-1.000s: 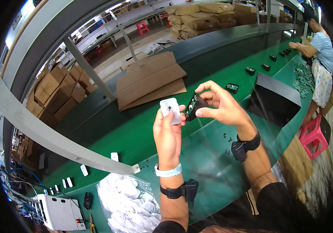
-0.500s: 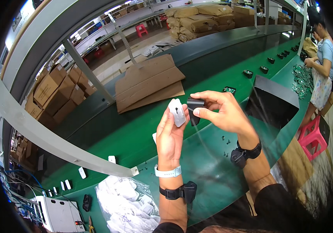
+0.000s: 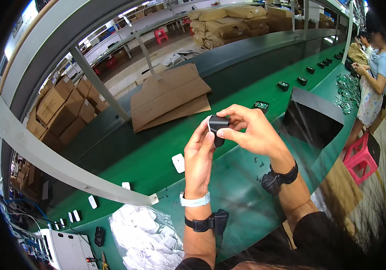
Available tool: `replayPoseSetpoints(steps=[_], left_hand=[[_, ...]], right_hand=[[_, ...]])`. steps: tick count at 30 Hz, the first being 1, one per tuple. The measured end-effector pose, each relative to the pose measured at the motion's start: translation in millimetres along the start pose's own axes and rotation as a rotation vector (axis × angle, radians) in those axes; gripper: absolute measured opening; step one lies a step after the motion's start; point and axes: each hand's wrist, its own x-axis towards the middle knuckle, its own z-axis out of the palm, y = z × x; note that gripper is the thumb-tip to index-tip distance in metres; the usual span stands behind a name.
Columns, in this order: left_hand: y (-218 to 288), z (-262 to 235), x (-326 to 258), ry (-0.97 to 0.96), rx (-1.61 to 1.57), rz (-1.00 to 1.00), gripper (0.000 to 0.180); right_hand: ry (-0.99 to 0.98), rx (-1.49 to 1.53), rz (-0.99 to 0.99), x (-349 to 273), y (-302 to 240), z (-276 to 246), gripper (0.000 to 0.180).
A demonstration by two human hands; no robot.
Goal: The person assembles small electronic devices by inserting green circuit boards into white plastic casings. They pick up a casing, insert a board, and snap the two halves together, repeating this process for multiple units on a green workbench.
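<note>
My right hand (image 3: 256, 131) grips a black plastic housing (image 3: 219, 123) between thumb and fingers, above the green work surface. My left hand (image 3: 198, 158), closed around the other side, holds a white plastic cover (image 3: 209, 122) against it. Only the thin edge of the cover shows; its face is turned away, and the fingers hide much of the joint. Just left of my left wrist, a second white cover (image 3: 178, 163) lies on the green belt.
A clear bag of white covers (image 3: 145, 238) sits lower left, near a white machine (image 3: 67, 249). Loose screws (image 3: 258, 163) lie by my right wrist. A black bin (image 3: 312, 118) stands at right; beyond it are green circuit boards (image 3: 347, 92) and a co-worker (image 3: 379, 67).
The white cover, apart from the black housing before with its face showing, is now turned and up against the housing. The view has shifted slightly.
</note>
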Motion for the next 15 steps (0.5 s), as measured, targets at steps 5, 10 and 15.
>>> replayPoseSetpoints(steps=[5,10,15], left_hand=[[-3,-8,-2,-0.004,0.011,-0.002,0.043],[-4,-9,-1,-0.004,0.046,0.038,0.042],[-7,-9,-2,0.041,0.204,0.180,0.045]], right_hand=[[-0.024,-0.016,-0.075,1,6,3,0.032],[-0.080,-0.046,-0.125,3,10,-4,0.034],[-0.049,-0.076,-0.217,4,8,-4,0.034]])
